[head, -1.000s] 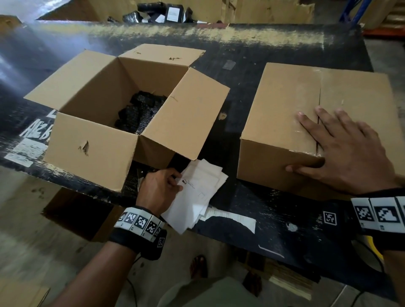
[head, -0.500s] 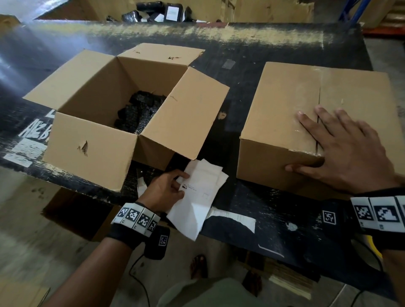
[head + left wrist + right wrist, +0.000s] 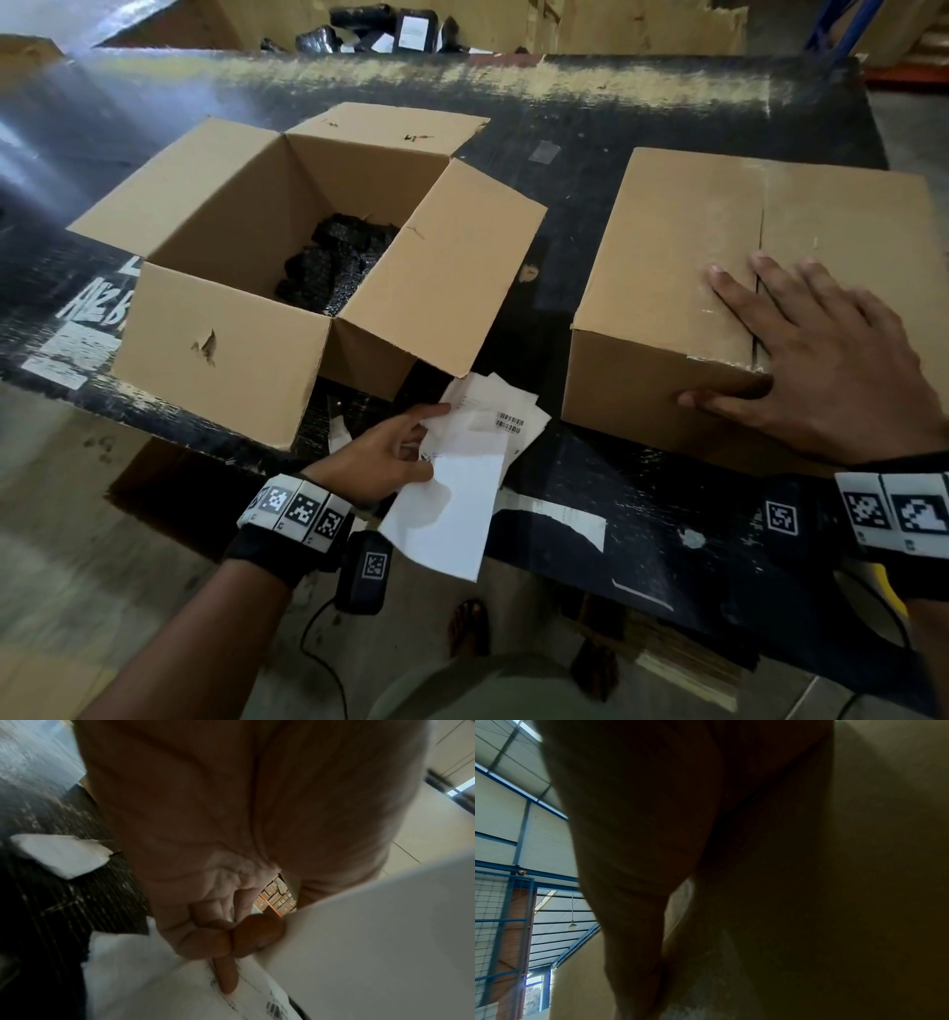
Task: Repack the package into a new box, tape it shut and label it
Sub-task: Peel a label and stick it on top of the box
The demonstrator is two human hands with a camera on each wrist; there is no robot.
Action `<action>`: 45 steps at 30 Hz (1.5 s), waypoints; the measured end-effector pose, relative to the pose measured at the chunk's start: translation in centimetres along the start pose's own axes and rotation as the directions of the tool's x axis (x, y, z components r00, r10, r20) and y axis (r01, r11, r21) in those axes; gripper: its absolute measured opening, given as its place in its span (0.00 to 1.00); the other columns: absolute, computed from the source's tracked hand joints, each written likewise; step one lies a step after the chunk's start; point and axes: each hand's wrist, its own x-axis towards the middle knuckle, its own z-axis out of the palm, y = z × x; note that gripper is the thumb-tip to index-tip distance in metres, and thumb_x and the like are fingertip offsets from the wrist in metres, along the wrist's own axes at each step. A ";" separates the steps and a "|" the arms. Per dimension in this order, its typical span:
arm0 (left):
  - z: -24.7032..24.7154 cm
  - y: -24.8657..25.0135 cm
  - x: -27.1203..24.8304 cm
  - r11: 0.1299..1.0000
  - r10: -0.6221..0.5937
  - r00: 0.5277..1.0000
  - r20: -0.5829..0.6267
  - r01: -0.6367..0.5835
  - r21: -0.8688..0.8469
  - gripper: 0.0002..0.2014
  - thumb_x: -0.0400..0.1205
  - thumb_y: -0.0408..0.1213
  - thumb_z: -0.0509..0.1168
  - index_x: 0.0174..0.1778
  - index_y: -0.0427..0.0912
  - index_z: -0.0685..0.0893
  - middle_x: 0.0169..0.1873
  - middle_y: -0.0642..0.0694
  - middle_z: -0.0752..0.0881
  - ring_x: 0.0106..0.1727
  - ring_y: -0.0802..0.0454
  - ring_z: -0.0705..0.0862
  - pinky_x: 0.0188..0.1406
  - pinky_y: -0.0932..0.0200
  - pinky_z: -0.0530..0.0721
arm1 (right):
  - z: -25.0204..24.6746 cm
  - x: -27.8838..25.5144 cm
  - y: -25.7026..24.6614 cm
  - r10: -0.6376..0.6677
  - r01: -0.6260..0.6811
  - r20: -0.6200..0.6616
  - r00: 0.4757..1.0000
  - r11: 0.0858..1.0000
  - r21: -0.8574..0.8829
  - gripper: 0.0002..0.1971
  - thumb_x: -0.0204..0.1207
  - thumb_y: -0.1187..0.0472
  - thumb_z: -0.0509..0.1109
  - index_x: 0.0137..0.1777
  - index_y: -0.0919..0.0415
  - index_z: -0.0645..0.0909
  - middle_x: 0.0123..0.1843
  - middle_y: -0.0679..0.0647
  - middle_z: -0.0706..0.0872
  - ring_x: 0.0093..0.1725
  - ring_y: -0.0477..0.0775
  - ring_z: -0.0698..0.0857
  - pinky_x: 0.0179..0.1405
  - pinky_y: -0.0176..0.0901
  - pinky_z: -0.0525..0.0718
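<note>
Two boxes sit on the dark worktop [image 3: 642, 524], and the action is down at its near edge, in the gap between them. The left hand [image 3: 382, 457] is among the loose stack of labels [image 3: 493, 416], thumb and curled fingers pinching a white sheet [image 3: 452, 514] while the forefinger lies out straight across the papers. That sheet runs lengthwise toward the person and hangs out past the near edge. The closed box [image 3: 683, 267] lies to the right of the sheet, close by, its top seam running away from the person. The right hand [image 3: 842, 370] is already there, fingers spread flat on the top, thumb down the front face, gripping nothing. So the left hand carries, the right steadies, and the likely path is a short sweep rightward and up. Little stands in the way; the remaining labels lie under the held sheet and could drag along. The open box [image 3: 226, 354] stands toward the left edge, flaps splayed, a black wrapped package [image 3: 334, 272] lying inside; its right flap overhangs the stack's far side.
</note>
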 end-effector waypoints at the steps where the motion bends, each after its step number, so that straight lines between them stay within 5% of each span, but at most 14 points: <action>1: 0.0 0.0 -0.1 1.000 0.002 1.000 0.002 -0.002 -0.029 0.40 0.81 0.26 0.69 0.87 0.55 0.63 0.70 0.43 0.84 0.64 0.48 0.89 0.61 0.50 0.89 | 0.0 0.0 0.0 0.001 -0.001 0.001 1.000 1.000 -0.004 0.59 0.57 0.11 0.48 0.88 0.35 0.38 0.91 0.50 0.54 0.89 0.63 0.56 0.83 0.68 0.62; 7: 0.4 0.9 -0.8 0.985 0.046 0.995 -0.085 -0.059 -0.163 0.43 0.70 0.37 0.75 0.82 0.59 0.68 0.63 0.41 0.89 0.61 0.43 0.91 0.62 0.40 0.90 | -0.3 0.0 0.2 -0.012 0.012 0.017 1.000 1.000 0.029 0.62 0.54 0.08 0.49 0.88 0.35 0.39 0.91 0.53 0.53 0.89 0.64 0.54 0.82 0.71 0.62; 9: 0.5 1.0 -0.9 0.973 0.058 0.991 -0.120 -0.083 -0.215 0.47 0.66 0.43 0.76 0.83 0.59 0.66 0.65 0.41 0.89 0.62 0.43 0.91 0.63 0.39 0.89 | -1.1 -0.6 -0.3 -0.017 0.028 -0.062 0.998 0.983 0.180 0.62 0.56 0.11 0.58 0.89 0.39 0.45 0.91 0.58 0.53 0.89 0.65 0.53 0.82 0.74 0.62; 11: 0.6 0.8 -1.1 0.957 0.068 0.985 -0.157 -0.109 -0.270 0.50 0.65 0.44 0.77 0.85 0.60 0.63 0.66 0.39 0.88 0.64 0.41 0.90 0.65 0.36 0.87 | -2.3 -1.8 -1.6 -0.039 0.126 -0.243 0.969 0.926 0.355 0.54 0.63 0.21 0.69 0.87 0.45 0.60 0.86 0.60 0.63 0.84 0.65 0.64 0.76 0.71 0.72; 13: 0.9 0.6 -1.3 0.942 0.084 0.977 -0.198 -0.143 -0.305 0.51 0.68 0.42 0.77 0.86 0.60 0.60 0.66 0.39 0.88 0.65 0.41 0.89 0.65 0.35 0.87 | -3.2 -3.6 -4.2 -0.099 0.279 -0.361 0.927 0.827 0.488 0.38 0.70 0.31 0.74 0.77 0.50 0.76 0.71 0.54 0.80 0.68 0.56 0.82 0.63 0.61 0.86; 16: 1.9 0.3 -1.6 0.918 0.115 0.959 -0.261 -0.203 -0.341 0.48 0.77 0.30 0.76 0.87 0.58 0.57 0.64 0.39 0.89 0.63 0.42 0.91 0.58 0.43 0.91 | -1.9 -5.8 -9.5 -0.174 0.275 -0.212 0.962 0.592 0.758 0.18 0.75 0.40 0.73 0.60 0.48 0.86 0.45 0.40 0.90 0.42 0.42 0.89 0.42 0.46 0.91; 18: 2.8 0.4 -2.1 0.908 0.128 0.947 -0.294 -0.231 -0.349 0.43 0.83 0.22 0.69 0.87 0.58 0.57 0.64 0.38 0.89 0.60 0.43 0.92 0.52 0.49 0.92 | 1.0 -6.0 -12.3 -0.205 0.157 -0.043 0.978 0.581 0.799 0.18 0.76 0.34 0.69 0.56 0.45 0.85 0.40 0.40 0.89 0.38 0.41 0.89 0.39 0.44 0.89; 21: 4.0 0.2 -2.8 0.895 0.144 0.928 -0.343 -0.270 -0.354 0.41 0.84 0.19 0.65 0.87 0.57 0.59 0.62 0.38 0.89 0.57 0.44 0.92 0.50 0.52 0.92 | 5.2 -5.2 -14.8 -0.172 -0.111 0.252 0.952 0.576 0.810 0.24 0.73 0.28 0.67 0.56 0.45 0.81 0.41 0.45 0.91 0.38 0.42 0.90 0.43 0.46 0.90; 26: 4.7 0.2 -3.8 0.863 0.181 0.894 -0.410 -0.344 -0.370 0.43 0.76 0.29 0.69 0.85 0.58 0.62 0.64 0.39 0.88 0.61 0.37 0.90 0.56 0.41 0.92 | 7.2 -4.0 -15.9 -0.165 -0.502 0.503 0.848 0.053 0.863 0.26 0.72 0.57 0.83 0.65 0.61 0.76 0.46 0.63 0.94 0.40 0.57 0.92 0.40 0.48 0.84; 30: 5.0 0.1 -4.5 0.815 0.215 0.880 -0.424 -0.401 -0.419 0.40 0.78 0.33 0.70 0.85 0.57 0.63 0.65 0.41 0.88 0.63 0.40 0.90 0.57 0.42 0.91 | 6.6 -4.1 -15.5 -0.297 -0.564 0.509 0.808 -0.142 0.813 0.19 0.73 0.67 0.77 0.64 0.72 0.84 0.55 0.65 0.93 0.57 0.66 0.92 0.53 0.52 0.91; 33: 4.9 -0.3 -4.3 0.819 0.199 0.825 -0.530 -0.436 -0.372 0.34 0.77 0.35 0.65 0.82 0.56 0.71 0.65 0.44 0.85 0.59 0.45 0.86 0.57 0.46 0.86 | 5.7 -4.4 -15.2 -0.339 -0.559 0.478 0.810 -0.202 0.804 0.19 0.72 0.65 0.75 0.62 0.72 0.87 0.59 0.65 0.92 0.60 0.67 0.91 0.59 0.53 0.91; 37: 4.3 -0.4 -4.2 0.922 0.358 0.716 -0.599 -0.372 0.106 0.35 0.73 0.51 0.77 0.77 0.58 0.76 0.64 0.53 0.74 0.56 0.52 0.80 0.56 0.54 0.85 | 4.6 -4.7 -14.7 -0.345 -0.553 0.465 0.815 -0.222 0.803 0.18 0.75 0.64 0.73 0.64 0.69 0.87 0.60 0.64 0.92 0.61 0.66 0.91 0.59 0.54 0.90; 41: 3.9 0.3 -3.3 0.864 0.485 0.698 -0.527 -0.474 0.168 0.25 0.77 0.48 0.78 0.71 0.50 0.85 0.63 0.54 0.87 0.64 0.45 0.82 0.58 0.42 0.84 | 3.8 -5.0 -14.2 -0.352 -0.549 0.464 0.813 -0.199 0.812 0.18 0.76 0.62 0.72 0.64 0.69 0.87 0.61 0.65 0.92 0.61 0.67 0.91 0.65 0.61 0.87; 45: 3.2 1.6 -3.2 0.826 0.535 0.627 -0.566 -0.528 0.196 0.05 0.80 0.42 0.76 0.49 0.48 0.92 0.43 0.57 0.91 0.46 0.57 0.89 0.44 0.55 0.84 | 3.0 -5.4 -13.5 -0.325 -0.561 0.487 0.810 -0.192 0.805 0.19 0.76 0.59 0.71 0.62 0.70 0.88 0.60 0.68 0.91 0.60 0.70 0.91 0.64 0.63 0.86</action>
